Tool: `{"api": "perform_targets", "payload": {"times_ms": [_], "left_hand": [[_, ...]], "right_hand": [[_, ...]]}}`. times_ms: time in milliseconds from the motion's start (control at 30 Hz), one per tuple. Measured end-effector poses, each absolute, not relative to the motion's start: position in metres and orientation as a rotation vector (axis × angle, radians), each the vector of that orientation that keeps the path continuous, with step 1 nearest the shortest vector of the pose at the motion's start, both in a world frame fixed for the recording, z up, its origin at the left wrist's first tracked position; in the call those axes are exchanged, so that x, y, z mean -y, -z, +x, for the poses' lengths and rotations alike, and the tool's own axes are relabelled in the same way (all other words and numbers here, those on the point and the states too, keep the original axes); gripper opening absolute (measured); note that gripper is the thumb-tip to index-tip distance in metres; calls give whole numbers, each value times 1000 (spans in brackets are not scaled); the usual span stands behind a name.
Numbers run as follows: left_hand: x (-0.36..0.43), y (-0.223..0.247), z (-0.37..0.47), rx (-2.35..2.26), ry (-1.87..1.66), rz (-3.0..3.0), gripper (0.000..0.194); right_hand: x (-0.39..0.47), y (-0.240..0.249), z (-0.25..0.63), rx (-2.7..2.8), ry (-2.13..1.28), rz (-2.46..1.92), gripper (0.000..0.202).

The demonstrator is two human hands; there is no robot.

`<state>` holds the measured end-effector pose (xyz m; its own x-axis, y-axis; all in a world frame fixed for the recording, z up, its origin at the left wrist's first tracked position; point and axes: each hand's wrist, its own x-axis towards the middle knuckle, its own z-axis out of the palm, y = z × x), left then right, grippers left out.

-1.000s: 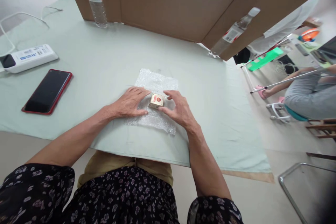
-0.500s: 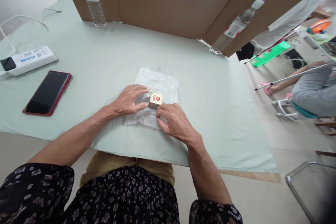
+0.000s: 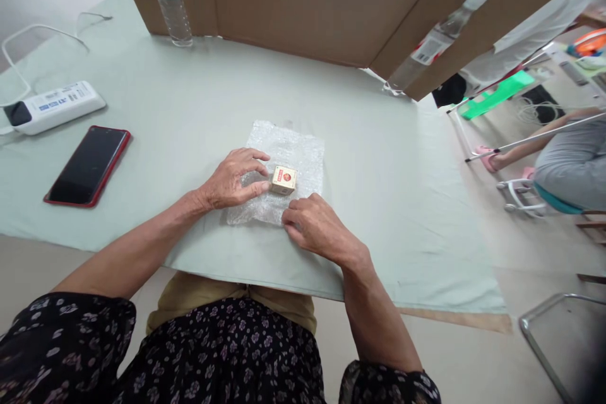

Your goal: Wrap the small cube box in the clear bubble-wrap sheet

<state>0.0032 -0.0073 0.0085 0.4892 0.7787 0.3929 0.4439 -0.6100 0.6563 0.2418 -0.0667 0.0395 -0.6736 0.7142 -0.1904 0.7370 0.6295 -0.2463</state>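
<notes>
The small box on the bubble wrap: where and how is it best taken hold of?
Probably by its two short side faces, pinched from above. The box lies flat with its printed face up in the middle of the bubble wrap, its top clear; the left hand already touches its left side and the right hand sits at the near edge.

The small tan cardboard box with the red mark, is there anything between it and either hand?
Nothing visible does. The small tan cardboard box sits on the clear bubble wrap sheet; the left hand has fingertips at its left side, and the right hand grips the wrap's near edge just below it.
</notes>
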Motion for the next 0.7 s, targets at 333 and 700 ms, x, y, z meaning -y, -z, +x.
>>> {"api": "perform_targets", "payload": {"times_ms": [333, 700], "left_hand": [[10, -12, 10, -838, -791, 2342, 34], [8, -4, 31, -977, -956, 1947, 19]], "right_hand": [[63, -47, 256, -3219, 479, 1706, 11], [42, -15, 236, -3008, 1016, 2256, 11]]}}
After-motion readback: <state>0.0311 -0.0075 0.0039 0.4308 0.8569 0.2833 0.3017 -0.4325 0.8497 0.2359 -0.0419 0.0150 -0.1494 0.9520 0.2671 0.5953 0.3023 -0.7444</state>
